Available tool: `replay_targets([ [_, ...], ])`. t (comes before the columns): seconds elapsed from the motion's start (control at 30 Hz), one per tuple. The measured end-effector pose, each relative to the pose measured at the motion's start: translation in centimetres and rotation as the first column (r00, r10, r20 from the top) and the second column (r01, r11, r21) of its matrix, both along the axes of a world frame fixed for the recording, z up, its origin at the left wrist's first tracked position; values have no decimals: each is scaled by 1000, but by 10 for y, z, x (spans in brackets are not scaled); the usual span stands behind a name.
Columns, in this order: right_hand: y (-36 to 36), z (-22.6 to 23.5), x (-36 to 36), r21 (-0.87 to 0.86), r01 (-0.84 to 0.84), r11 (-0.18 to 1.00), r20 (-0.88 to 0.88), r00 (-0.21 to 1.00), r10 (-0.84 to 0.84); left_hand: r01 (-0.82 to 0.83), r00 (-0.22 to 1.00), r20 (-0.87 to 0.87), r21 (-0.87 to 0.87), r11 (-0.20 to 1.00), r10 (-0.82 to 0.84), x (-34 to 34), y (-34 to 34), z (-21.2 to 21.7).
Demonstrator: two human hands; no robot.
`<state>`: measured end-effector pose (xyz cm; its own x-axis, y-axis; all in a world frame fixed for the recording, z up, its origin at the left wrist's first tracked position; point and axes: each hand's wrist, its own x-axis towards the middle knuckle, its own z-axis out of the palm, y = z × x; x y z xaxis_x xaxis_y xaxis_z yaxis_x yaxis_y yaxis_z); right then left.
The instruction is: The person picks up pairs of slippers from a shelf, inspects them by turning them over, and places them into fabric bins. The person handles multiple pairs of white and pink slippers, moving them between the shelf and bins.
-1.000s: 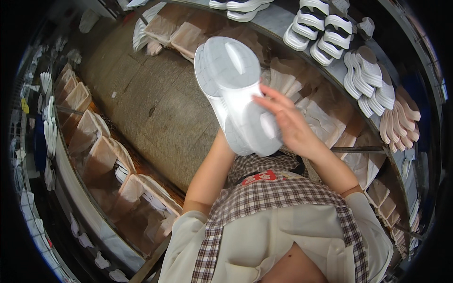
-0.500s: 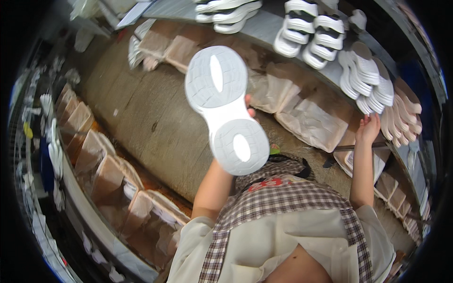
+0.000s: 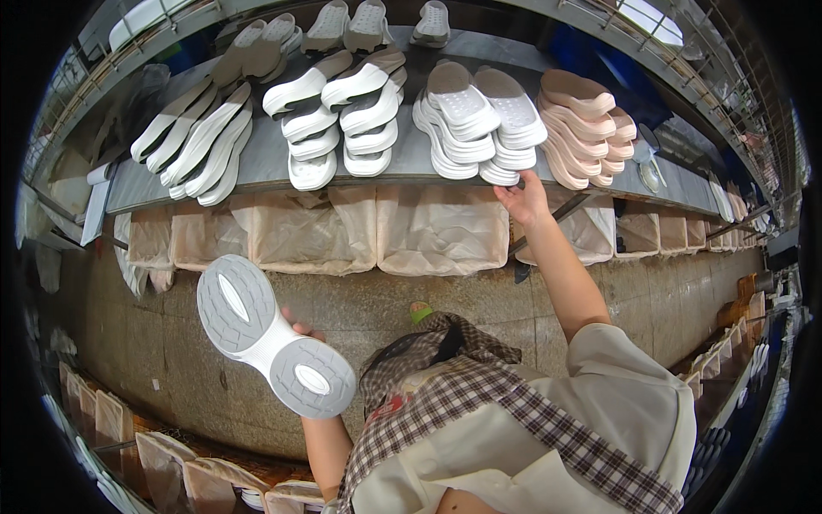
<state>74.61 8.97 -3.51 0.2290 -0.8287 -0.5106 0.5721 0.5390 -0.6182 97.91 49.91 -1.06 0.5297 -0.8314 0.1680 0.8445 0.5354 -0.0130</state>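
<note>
In my left hand (image 3: 301,325) is a single shoe sole (image 3: 276,336), white with grey patterned tread pads at both ends. The tread faces up and hides most of the fingers wrapped around its waist. My right arm stretches to the bench edge. There, the fingers of my right hand (image 3: 526,202) close around the near end of the lowest white sole in a stack (image 3: 514,128). A similar white stack (image 3: 454,124) stands directly to its left. To its right are stacked pale pink soles (image 3: 575,128).
Further white sole stacks (image 3: 308,128) line the grey bench (image 3: 257,178), and others lie to the left. Under it stand lined baskets (image 3: 441,236). More baskets (image 3: 163,467) are at the lower left. A pair of glasses (image 3: 652,167) lies right of the pink soles.
My view has turned toward the bench, which now spans the top. The held sole appears lower and further left. My right hand is still at the white stack, its fingers now around the sole's end.
</note>
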Motion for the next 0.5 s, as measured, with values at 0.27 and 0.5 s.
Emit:
replay_targets([
  [0.27, -13, -22, -16, -166, -169, 971, -87, 984, 156, 124, 973, -194, -2, 992, -122, -4, 2, -11],
  [0.5, 30, -4, -53, -98, -227, 969, -100, 971, 218, 49, 998, -40, 219, 975, -41, -7, 0, 1],
])
